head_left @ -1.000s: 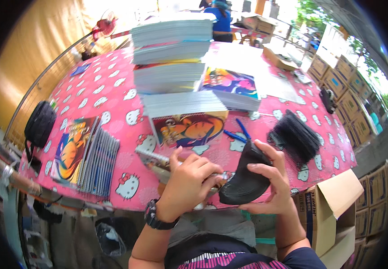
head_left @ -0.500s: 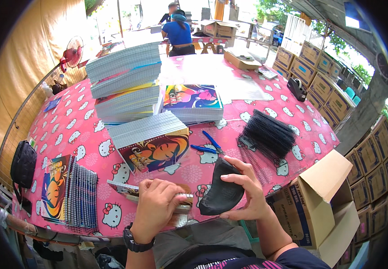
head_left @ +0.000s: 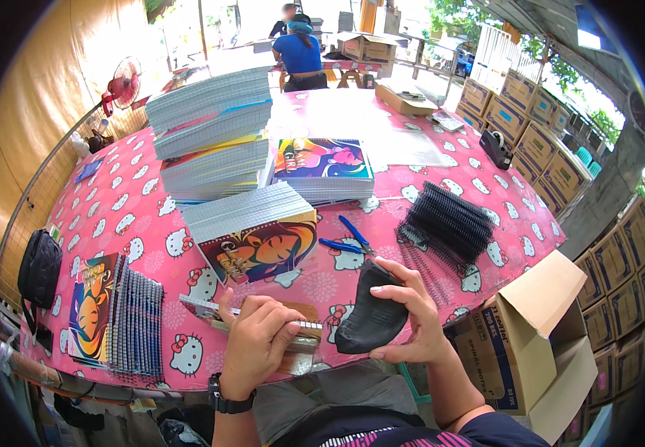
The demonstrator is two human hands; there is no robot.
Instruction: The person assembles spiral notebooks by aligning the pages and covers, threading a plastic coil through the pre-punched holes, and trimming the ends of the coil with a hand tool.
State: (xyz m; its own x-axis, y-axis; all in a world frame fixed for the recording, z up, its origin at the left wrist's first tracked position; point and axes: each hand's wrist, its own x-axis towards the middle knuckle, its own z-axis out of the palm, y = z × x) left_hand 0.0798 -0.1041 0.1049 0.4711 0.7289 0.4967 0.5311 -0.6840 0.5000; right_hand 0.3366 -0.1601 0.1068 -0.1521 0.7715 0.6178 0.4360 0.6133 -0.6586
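Notebook (head_left: 309, 325) under left hand (head_left: 259, 335), at near edge of pink-covered table (head_left: 322, 287): ran almost crosswise with its long axis, a little farther away at left end, and pointed its pale right edge toward black piece (head_left: 372, 313); was hidden in the middle by the hand. Black piece, in right hand (head_left: 415, 313): pointed its narrow end away from body, its wide rounded end down-left. Just beyond narrow end: blue-handled pliers (head_left: 354, 228); more to right: black wire coils (head_left: 449, 223). Directly beyond left hand, in the way: notebook stack (head_left: 259, 246). To left: spiral-bound row (head_left: 140, 328). Beside right forearm: cardboard box (head_left: 483, 357). Was pinched at pale edge by left thumb and bent fingers, with one finger lifted; was gripped on right by thumb from below, by fingers along the side. Reached up with both forearms, slanting inward on right.
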